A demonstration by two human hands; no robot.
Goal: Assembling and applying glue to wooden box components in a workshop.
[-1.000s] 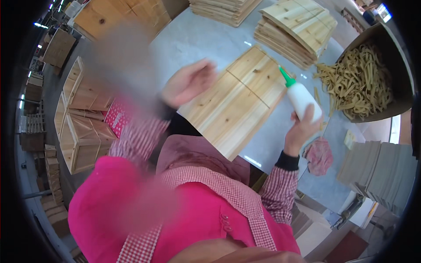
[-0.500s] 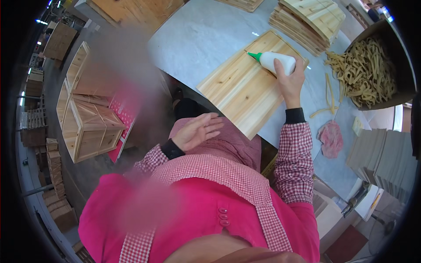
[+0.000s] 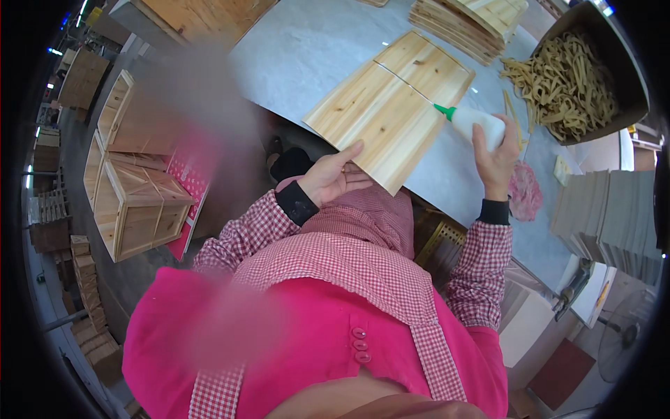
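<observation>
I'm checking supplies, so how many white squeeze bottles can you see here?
1: the white squeeze bottle is in the right hand, its green nozzle over the wooden board. Others may be hidden, perhaps behind the stacked boards.

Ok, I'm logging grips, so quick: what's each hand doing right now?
Left hand: thumb over the edge of the wooden board; grip cannot be told.
Right hand: closed, holding the white bottle.

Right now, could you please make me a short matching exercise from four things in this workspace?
Things:
1. White bottle
2. Wooden board
3. Cloth
4. Strips

Places and states:
A. Heaped in an open box
B. In the right hand
C. Crumpled and pink
D. Flat, next to the left hand

Pairs: 1-B, 2-D, 3-C, 4-A
</observation>
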